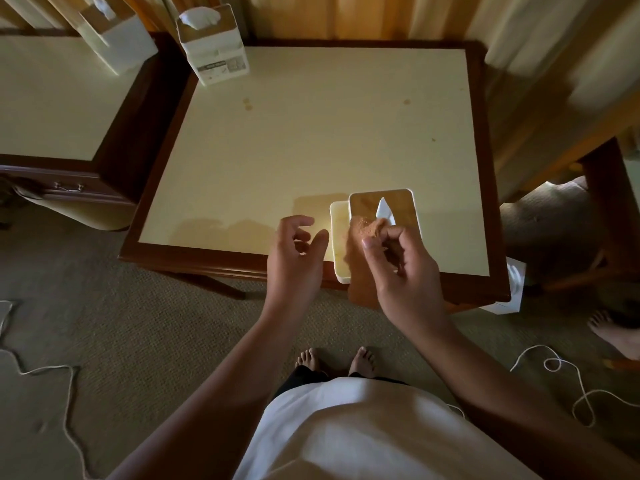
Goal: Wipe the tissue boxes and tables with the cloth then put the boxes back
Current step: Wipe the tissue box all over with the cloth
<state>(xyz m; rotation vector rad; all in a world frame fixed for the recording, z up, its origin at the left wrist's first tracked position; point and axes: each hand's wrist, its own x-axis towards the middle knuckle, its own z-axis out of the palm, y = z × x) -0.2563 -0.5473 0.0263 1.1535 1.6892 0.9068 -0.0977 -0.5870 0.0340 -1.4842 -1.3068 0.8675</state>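
The left hand (pixel 298 258) hovers with its fingers loosely spread and nothing in it, just at 9 o'clock of the near tissue box (pixel 398 206). The right hand (pixel 405 271) pinches the brown cloth (pixel 362 230) against that box's wooden lid. This box stands at 5 o'clock on the table (pixel 311 133), by its near edge. The far tissue box (pixel 218 53) stands at the 11 o'clock corner. On the side table (pixel 45 98), at 10 o'clock, stands a third tissue box (pixel 117 39).
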